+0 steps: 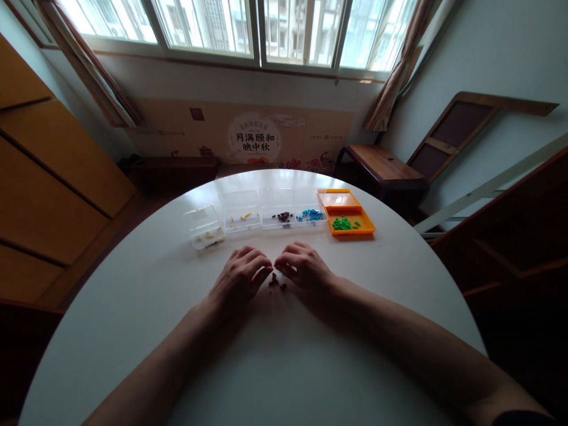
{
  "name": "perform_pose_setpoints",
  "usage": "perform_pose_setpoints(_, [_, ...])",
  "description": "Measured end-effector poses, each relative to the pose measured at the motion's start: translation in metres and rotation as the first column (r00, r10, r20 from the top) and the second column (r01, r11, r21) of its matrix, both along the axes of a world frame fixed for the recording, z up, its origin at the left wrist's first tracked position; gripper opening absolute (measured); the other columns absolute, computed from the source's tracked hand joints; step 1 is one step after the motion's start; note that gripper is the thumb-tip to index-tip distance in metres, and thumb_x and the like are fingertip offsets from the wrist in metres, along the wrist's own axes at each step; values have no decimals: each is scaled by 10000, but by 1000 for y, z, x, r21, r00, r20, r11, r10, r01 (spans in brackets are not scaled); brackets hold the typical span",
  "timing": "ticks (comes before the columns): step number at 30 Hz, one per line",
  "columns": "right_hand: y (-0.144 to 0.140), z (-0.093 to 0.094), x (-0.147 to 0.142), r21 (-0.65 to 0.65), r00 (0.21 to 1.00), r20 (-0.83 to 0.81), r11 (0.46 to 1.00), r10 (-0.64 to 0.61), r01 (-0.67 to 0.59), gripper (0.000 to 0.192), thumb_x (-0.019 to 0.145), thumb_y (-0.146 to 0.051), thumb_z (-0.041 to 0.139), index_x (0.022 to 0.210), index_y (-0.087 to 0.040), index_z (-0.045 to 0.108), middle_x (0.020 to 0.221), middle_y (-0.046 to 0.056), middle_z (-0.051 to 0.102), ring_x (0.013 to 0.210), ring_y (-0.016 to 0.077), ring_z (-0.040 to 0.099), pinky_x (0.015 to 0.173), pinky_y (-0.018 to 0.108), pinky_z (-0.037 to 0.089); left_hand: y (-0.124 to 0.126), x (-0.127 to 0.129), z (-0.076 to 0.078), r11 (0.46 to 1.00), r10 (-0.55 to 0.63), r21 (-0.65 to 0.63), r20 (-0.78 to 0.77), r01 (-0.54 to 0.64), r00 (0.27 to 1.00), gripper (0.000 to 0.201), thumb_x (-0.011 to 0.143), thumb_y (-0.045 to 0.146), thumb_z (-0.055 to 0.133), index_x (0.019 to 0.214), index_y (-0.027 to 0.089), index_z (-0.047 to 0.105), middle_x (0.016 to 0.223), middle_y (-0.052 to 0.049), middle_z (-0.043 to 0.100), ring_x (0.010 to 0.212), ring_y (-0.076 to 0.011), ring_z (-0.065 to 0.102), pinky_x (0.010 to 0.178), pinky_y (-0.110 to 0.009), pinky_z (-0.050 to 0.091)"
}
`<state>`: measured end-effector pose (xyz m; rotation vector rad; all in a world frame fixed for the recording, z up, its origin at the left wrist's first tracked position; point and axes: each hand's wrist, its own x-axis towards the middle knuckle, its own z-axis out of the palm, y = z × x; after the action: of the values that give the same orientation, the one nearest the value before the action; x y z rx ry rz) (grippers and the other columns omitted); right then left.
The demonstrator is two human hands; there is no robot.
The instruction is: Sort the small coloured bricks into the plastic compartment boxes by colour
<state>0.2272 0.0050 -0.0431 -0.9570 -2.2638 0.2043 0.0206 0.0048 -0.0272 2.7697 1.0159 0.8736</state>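
Note:
My left hand (242,276) and my right hand (303,269) rest side by side on the round white table (284,349), fingers curled down toward each other. Between their fingertips lie a few small dark brown pieces (276,283). Whether either hand pinches one is too small to tell. Beyond the hands stands a row of small boxes: a clear one with pale pieces (205,231), one with yellow pieces (242,216), one with dark brown pieces (277,213), one with blue pieces (310,211), and an orange box with green pieces (347,218).
A wooden stool (382,168) stands beyond the table at the right, under the window. Wooden cabinets (48,177) line the left wall. A folded frame (461,133) leans against the right wall.

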Motion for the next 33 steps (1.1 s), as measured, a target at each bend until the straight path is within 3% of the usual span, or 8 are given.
perform_pose_setpoints(8, [10, 11, 2, -81, 982, -117, 987, -150, 141, 109, 878, -193, 586, 830, -186, 684, 819, 43, 645, 804, 167, 567, 760, 292, 436, -6, -8, 5, 1000, -6, -2, -29, 6, 1000, 155, 914, 254, 512, 819, 194, 618, 854, -41, 657, 877, -183, 539, 828, -337, 414])
perform_pose_setpoints(17, [66, 15, 11, -165, 881, -207, 903, -426, 397, 141, 851, -239, 599, 852, -161, 717, 791, 41, 642, 694, 150, 557, 721, 297, 443, -9, -13, 6, 999, -14, -52, -12, 14, 1000, 106, 891, 260, 546, 839, 194, 610, 881, -41, 657, 895, -193, 536, 845, -355, 411])
perform_pose_setpoints(22, [82, 25, 4, -205, 843, -237, 873, -484, 443, 198, 851, -230, 580, 980, -161, 713, 847, 48, 654, 690, 148, 566, 740, 305, 455, -11, -11, 7, 998, -7, -57, -17, 6, 1000, 90, 880, 232, 542, 841, 196, 616, 890, -41, 655, 906, -192, 536, 854, -361, 415])
perform_pose_setpoints(25, [74, 25, 2, -227, 841, -245, 872, -483, 434, 200, 836, -217, 587, 984, -161, 710, 841, 44, 654, 684, 143, 566, 747, 307, 464, -12, -10, 8, 998, 0, -64, -22, -1, 1000, 103, 883, 220, 524, 839, 198, 614, 891, -41, 650, 910, -193, 533, 861, -364, 415])
perform_pose_setpoints(28, [58, 20, 5, -214, 865, -276, 904, -418, 369, 170, 826, -207, 588, 934, -167, 713, 829, 38, 648, 651, 129, 549, 723, 298, 473, -11, -9, 6, 998, 5, -60, -40, -7, 999, 112, 894, 218, 510, 868, 198, 617, 909, -44, 652, 913, -195, 529, 865, -367, 412])
perform_pose_setpoints(33, [33, 15, 14, -186, 904, -292, 945, -313, 267, 150, 832, -202, 578, 908, -172, 704, 797, 37, 624, 682, 136, 550, 683, 284, 476, -10, -6, 3, 999, 32, -38, -110, -36, 993, 258, 897, 193, 491, 1122, 227, 612, 1034, -62, 648, 991, -219, 518, 884, -389, 404])
